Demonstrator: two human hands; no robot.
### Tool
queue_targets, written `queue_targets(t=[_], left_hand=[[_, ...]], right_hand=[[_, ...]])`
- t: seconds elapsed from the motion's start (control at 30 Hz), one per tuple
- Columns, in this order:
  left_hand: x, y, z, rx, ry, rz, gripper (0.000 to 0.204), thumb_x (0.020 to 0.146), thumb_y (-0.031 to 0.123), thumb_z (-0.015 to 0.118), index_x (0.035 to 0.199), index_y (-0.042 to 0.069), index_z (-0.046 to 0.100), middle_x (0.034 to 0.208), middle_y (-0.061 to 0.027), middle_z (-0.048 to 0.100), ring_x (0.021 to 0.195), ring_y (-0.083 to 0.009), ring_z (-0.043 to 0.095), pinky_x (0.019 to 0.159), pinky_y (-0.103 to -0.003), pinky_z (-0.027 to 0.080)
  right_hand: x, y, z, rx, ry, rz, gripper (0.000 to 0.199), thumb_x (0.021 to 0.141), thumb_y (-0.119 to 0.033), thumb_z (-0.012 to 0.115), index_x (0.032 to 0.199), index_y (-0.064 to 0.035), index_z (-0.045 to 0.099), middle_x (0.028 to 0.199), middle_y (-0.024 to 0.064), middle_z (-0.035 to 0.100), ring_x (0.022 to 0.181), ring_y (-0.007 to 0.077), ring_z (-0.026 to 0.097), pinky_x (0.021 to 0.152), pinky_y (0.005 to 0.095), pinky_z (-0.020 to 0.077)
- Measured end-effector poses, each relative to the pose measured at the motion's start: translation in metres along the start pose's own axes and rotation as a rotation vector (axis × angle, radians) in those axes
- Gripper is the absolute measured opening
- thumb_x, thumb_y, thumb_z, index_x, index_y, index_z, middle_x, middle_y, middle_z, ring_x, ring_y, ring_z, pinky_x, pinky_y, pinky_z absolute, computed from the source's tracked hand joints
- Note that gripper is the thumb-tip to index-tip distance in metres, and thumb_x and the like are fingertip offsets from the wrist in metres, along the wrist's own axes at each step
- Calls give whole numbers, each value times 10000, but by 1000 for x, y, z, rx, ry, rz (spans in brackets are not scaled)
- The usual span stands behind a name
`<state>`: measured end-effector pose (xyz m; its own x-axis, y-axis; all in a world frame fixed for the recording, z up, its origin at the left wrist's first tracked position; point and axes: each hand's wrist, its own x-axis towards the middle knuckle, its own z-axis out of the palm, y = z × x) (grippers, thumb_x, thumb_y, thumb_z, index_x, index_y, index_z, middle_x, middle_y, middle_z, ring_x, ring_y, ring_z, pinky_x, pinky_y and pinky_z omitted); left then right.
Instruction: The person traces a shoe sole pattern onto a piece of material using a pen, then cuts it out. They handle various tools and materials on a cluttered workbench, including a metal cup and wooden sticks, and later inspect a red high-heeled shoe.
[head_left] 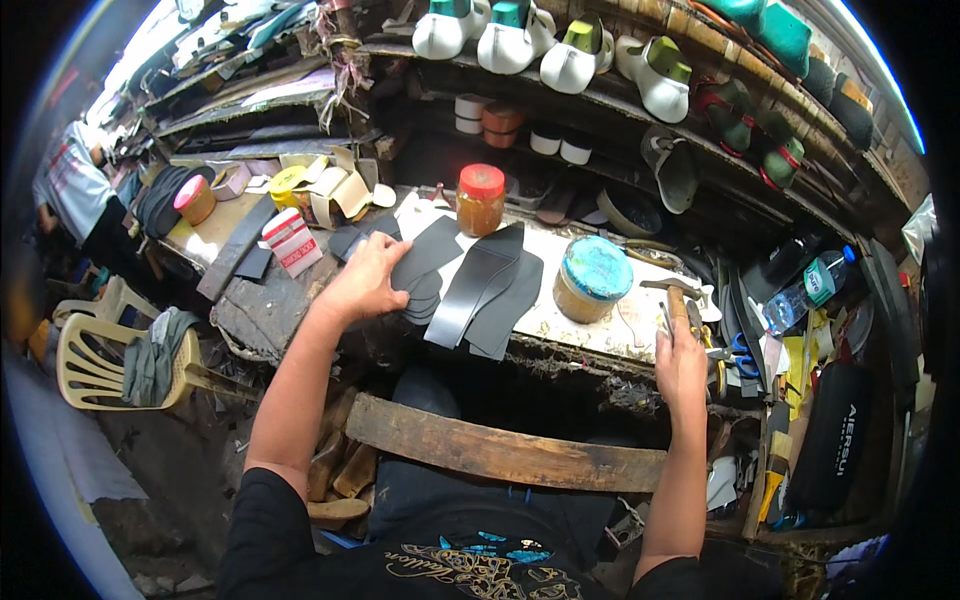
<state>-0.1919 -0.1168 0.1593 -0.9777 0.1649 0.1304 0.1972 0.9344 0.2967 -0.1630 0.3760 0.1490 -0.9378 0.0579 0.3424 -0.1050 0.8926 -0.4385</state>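
Note:
My left hand [368, 278] rests at the left side of a stack of dark grey, sole-shaped sheets [425, 262], thumb and fingers apart. To the right, a glossy black strip [478, 280] lies over more dark cut sheets [512, 300] that jut past the bench edge. At the bench's right end, my right hand [682, 365] is closed, with a thin silvery tool [665, 318] sticking up from the fingers. A hammer's wooden handle [678, 303] runs down to that hand; whether it is gripped too I cannot tell.
The bench [630, 335] carries a blue-lidded jar [592, 280], a red-lidded jar [481, 200] and a red-and-white box [291, 243]. Blue-handled scissors [742, 356] and a water bottle [810, 290] are at right. White shoes [575, 58] line the shelf above. A wooden bar [500, 445] crosses before my lap.

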Motion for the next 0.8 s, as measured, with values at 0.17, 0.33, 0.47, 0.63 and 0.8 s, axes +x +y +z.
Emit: queue_targets(t=[0.17,0.33,0.47,0.63,0.8], left_hand=[[-9,0,17,-29,62,85,603,833,217,766,1399,38,659,1478,-231,551,1384,-413,515,1194,-471,417],[-17,4,16,-74,33,70,498,921,170,698,1402,42,665,1554,-252,517,1449,-395,491,1231,-459,388],[-18,9,18,-32,48,69,480,928,158,678,1391,28,666,1561,-251,514,1462,-394,480,1242,-456,375],[-18,11,22,-56,80,36,489,893,147,670,1365,19,676,1531,-254,550,1459,-387,488,1244,-456,373],[-13,15,29,-41,120,-28,483,849,157,666,1313,26,696,1508,-246,576,1435,-379,512,1235,-453,382]], right_hand=[[-45,-6,-8,216,-103,103,185,983,-106,645,1112,16,700,948,275,717,897,476,703,801,511,548],[-85,-9,-14,463,-191,119,239,954,-33,613,1162,35,707,889,189,742,770,254,744,745,364,577],[-107,-14,-10,622,-291,208,248,979,-74,630,1175,50,717,861,102,749,759,134,713,723,310,571],[-125,-14,9,549,-501,125,276,971,-159,685,1202,-15,735,952,162,780,867,247,768,798,360,583],[-123,0,54,483,-821,151,288,1012,-236,663,1191,-19,723,951,141,782,863,277,763,771,380,594]])
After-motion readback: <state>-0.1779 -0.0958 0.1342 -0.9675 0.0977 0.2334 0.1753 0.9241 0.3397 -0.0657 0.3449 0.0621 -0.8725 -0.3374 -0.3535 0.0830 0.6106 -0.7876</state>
